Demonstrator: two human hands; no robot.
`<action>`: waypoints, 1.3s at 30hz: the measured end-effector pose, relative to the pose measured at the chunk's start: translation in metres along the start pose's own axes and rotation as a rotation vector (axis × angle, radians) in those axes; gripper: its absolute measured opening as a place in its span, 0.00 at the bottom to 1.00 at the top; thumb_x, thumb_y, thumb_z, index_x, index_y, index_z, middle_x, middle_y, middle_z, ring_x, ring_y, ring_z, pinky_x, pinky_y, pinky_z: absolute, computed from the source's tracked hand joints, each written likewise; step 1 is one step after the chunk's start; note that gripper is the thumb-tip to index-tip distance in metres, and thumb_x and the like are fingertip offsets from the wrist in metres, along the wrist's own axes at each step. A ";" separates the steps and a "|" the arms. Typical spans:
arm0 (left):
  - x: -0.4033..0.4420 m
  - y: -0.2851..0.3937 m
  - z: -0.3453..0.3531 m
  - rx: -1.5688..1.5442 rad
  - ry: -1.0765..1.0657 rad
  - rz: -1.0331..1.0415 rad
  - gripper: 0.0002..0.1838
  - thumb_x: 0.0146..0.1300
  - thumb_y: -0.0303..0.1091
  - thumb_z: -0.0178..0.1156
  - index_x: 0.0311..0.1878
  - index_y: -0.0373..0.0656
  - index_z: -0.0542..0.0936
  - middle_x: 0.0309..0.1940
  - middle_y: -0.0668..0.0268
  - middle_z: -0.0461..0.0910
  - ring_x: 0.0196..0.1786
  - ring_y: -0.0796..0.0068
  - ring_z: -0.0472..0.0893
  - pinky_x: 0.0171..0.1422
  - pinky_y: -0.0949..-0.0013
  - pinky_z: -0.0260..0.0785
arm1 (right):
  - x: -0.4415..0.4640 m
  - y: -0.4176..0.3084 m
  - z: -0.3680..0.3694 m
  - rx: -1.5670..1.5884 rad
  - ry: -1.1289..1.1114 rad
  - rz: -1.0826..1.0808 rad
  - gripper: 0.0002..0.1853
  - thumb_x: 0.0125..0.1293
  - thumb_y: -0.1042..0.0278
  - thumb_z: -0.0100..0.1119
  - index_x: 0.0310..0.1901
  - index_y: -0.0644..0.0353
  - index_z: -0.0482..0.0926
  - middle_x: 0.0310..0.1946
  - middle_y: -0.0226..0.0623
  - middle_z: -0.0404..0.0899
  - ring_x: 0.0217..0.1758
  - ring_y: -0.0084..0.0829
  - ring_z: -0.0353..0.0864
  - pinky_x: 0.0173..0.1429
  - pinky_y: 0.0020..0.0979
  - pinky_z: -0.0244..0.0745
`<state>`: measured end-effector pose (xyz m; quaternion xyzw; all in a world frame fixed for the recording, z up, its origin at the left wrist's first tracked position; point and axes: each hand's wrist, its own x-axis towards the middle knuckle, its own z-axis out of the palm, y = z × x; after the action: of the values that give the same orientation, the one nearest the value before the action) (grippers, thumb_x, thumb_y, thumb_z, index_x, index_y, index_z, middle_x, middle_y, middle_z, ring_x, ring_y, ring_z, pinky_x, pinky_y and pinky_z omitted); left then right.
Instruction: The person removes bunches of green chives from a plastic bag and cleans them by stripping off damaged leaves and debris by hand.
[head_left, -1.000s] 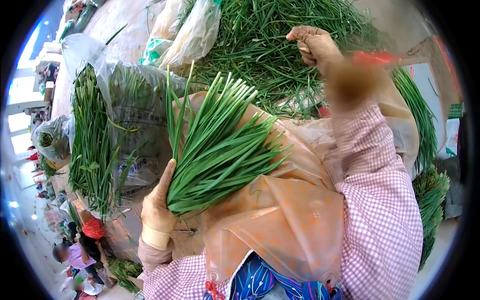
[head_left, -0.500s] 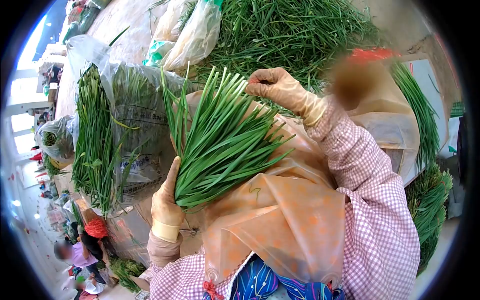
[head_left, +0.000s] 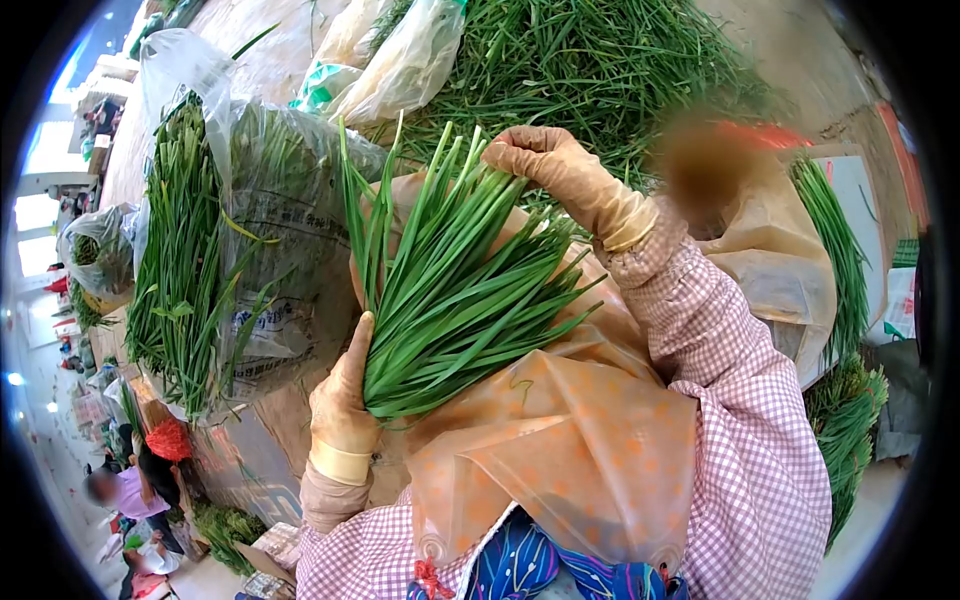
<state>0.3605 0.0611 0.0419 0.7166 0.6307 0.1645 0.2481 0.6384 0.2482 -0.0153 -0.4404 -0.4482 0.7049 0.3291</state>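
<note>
A loose bunch of garlic chives (head_left: 460, 290) rests fanned out over my lap, pale stem ends pointing up and away, green leaf tips towards the lower right. My gloved left hand (head_left: 342, 420) is closed round its lower left side, the thumb along the leaves and the fingers hidden underneath. At the stem ends, my gloved right hand (head_left: 555, 175) is closed in a pinch on some of the chive stems; the exact stems are partly hidden by the fingers. An orange-tinted plastic apron (head_left: 570, 430) covers my lap beneath the bunch.
Beyond my hands spreads a large heap of loose chives (head_left: 590, 70). A clear plastic bag (head_left: 300, 240) of chives stands at left. More bundled chives (head_left: 840, 260) lie at right. A person in a purple top (head_left: 135, 495) is at far lower left.
My right hand has come down and left onto the stem ends, its fingers now over them. The left hand keeps its hold on the bunch. The whole view has shifted slightly.
</note>
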 end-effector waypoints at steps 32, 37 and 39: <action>-0.014 -0.005 0.021 -0.110 0.003 -0.074 0.44 0.53 0.28 0.67 0.73 0.47 0.59 0.55 0.54 0.79 0.55 0.63 0.81 0.57 0.66 0.73 | -0.013 -0.030 -0.150 -0.985 0.695 -0.256 0.16 0.63 0.59 0.62 0.47 0.60 0.80 0.39 0.35 0.83 0.42 0.25 0.81 0.48 0.29 0.75; -0.011 -0.002 0.021 -0.135 -0.040 -0.097 0.44 0.53 0.27 0.67 0.73 0.46 0.58 0.57 0.54 0.78 0.57 0.64 0.80 0.58 0.67 0.72 | -0.024 -0.017 -0.041 -0.280 -0.022 -0.081 0.20 0.66 0.52 0.60 0.51 0.58 0.79 0.38 0.31 0.81 0.36 0.23 0.76 0.45 0.26 0.75; -0.012 -0.002 0.022 -0.171 -0.036 -0.118 0.44 0.53 0.27 0.68 0.74 0.46 0.57 0.58 0.54 0.77 0.57 0.65 0.79 0.59 0.67 0.71 | -0.017 -0.022 -0.020 -0.294 -0.056 -0.026 0.21 0.65 0.49 0.60 0.49 0.58 0.80 0.36 0.33 0.81 0.33 0.23 0.76 0.43 0.27 0.75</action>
<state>0.3689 0.0461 0.0234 0.6571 0.6511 0.1901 0.3289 0.6646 0.2487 0.0060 -0.4581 -0.5615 0.6393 0.2574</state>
